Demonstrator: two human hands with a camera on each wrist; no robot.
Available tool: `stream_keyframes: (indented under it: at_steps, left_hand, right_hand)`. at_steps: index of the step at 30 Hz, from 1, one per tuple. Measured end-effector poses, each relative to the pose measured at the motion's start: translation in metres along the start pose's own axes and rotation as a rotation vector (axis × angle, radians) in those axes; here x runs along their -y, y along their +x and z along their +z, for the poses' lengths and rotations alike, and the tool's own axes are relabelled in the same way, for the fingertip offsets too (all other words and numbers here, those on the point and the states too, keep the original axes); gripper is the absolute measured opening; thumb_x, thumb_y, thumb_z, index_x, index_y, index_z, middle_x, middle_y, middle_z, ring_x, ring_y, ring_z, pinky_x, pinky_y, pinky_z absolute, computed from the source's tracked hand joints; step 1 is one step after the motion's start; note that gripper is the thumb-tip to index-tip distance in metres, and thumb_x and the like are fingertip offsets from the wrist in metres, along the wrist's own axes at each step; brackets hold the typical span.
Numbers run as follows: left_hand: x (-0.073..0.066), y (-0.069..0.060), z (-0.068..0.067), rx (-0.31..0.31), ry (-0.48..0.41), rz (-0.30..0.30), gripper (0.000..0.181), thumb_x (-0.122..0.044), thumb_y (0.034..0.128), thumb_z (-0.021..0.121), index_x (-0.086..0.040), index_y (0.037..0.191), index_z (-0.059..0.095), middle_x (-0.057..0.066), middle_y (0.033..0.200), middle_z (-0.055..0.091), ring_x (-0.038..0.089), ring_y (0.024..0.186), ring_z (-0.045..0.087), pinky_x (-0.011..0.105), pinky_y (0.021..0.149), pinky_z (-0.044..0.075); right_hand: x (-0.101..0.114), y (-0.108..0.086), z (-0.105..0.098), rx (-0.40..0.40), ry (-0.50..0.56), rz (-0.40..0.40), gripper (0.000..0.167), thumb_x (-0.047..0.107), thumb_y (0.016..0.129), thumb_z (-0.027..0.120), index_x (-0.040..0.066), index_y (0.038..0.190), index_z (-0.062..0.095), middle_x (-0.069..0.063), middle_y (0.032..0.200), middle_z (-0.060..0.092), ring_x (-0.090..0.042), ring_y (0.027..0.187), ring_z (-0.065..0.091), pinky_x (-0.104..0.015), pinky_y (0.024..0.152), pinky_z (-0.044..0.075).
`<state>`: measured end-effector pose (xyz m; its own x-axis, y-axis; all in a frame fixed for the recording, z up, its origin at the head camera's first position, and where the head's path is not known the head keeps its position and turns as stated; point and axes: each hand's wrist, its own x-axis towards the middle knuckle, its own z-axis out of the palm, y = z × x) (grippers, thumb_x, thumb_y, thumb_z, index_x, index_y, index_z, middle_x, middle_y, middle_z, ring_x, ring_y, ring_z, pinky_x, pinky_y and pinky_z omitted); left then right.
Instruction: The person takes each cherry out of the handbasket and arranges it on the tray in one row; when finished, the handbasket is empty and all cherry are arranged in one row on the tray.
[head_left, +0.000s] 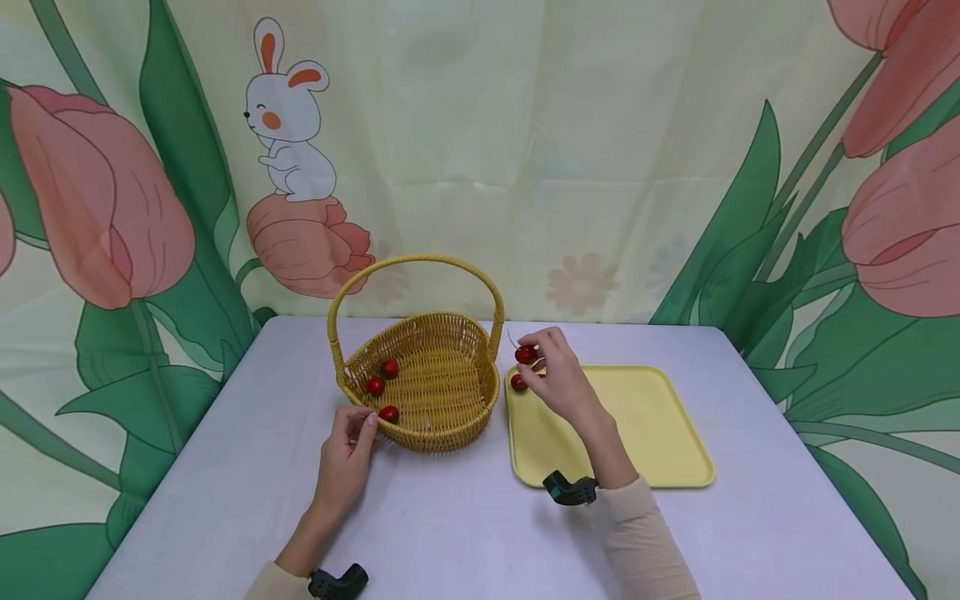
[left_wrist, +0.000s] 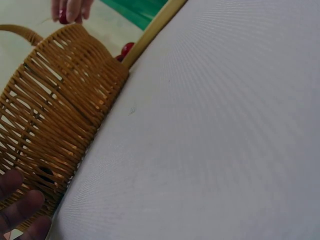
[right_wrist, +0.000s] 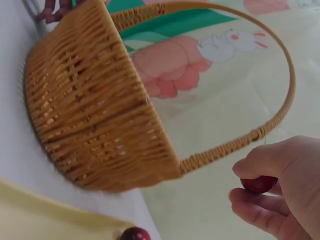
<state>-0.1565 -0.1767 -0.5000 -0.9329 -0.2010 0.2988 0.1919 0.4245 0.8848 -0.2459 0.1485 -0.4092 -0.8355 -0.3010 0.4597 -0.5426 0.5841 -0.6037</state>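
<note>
A wicker basket (head_left: 442,437) with a tall handle stands left of centre, holding three red cherries (head_left: 389,369) at its left side. My left hand (head_left: 347,458) grips the basket's front left rim; in the left wrist view its fingers (left_wrist: 22,210) lie by the wicker wall. Between thumb and fingers my right hand (head_left: 562,379) pinches a cherry (right_wrist: 258,184) with a stem, raised above the upper left corner of the yellow tray (head_left: 637,425), right of the basket. Below that hand, another cherry (head_left: 519,383) lies on the tray; something red beside it is mostly hidden.
A white cloth (head_left: 450,533) covers the table. Behind it hangs a curtain (head_left: 600,167) printed with tulips and a rabbit. The basket's handle (head_left: 420,258) arches high between its left and right sides.
</note>
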Motion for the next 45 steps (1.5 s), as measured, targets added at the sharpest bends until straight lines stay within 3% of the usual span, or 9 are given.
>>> stream_keyframes:
  at_steps: [9,16,25,34,45]
  left_hand:
    - [0.000,0.000,0.000,-0.003,0.003,0.003,0.019,-0.024,0.1048,0.053,-0.012,0.120,0.054,0.007,0.101,0.068,0.026,0.083,0.063,0.019,0.070,0.055]
    - [-0.002,0.000,-0.002,-0.003,0.006,0.016,0.021,-0.023,0.1050,0.053,-0.010,0.121,0.054,0.006,0.102,0.068,0.025,0.083,0.062,0.022,0.070,0.056]
    - [-0.002,0.000,-0.002,0.003,0.010,0.020,0.020,-0.022,0.1053,0.052,-0.011,0.121,0.053,0.007,0.103,0.068,0.024,0.084,0.063,0.022,0.070,0.056]
    - [-0.001,0.000,-0.001,0.012,0.012,0.009,0.021,-0.024,0.1056,0.052,-0.010,0.122,0.052,0.008,0.106,0.068,0.026,0.086,0.064,0.024,0.072,0.057]
    - [0.000,0.000,-0.001,0.017,0.010,-0.002,0.022,-0.025,0.1058,0.051,-0.011,0.123,0.051,0.008,0.105,0.067,0.025,0.086,0.063,0.024,0.072,0.057]
  right_hand:
    - [-0.026,-0.003,-0.005,-0.040,-0.064,0.174,0.034,0.008,0.091,0.070,0.001,0.122,0.058,-0.016,0.116,0.055,-0.027,0.092,0.067,-0.041,0.080,0.058]
    - [-0.044,-0.005,-0.005,-0.033,-0.132,0.284,0.035,0.014,0.091,0.069,0.000,0.121,0.058,-0.017,0.115,0.058,-0.028,0.092,0.062,-0.035,0.077,0.053]
    - [-0.063,-0.010,-0.003,0.016,-0.151,0.415,0.036,0.013,0.091,0.067,-0.003,0.122,0.058,-0.021,0.118,0.056,-0.031,0.098,0.057,-0.043,0.087,0.053]
    - [-0.075,-0.014,-0.003,0.067,-0.159,0.471,0.040,0.008,0.088,0.071,-0.008,0.124,0.059,-0.026,0.125,0.055,-0.037,0.114,0.056,-0.048,0.097,0.051]
    - [-0.084,-0.017,0.001,0.112,-0.175,0.510,0.040,0.011,0.091,0.070,-0.006,0.125,0.059,-0.025,0.123,0.059,-0.034,0.107,0.059,-0.047,0.093,0.052]
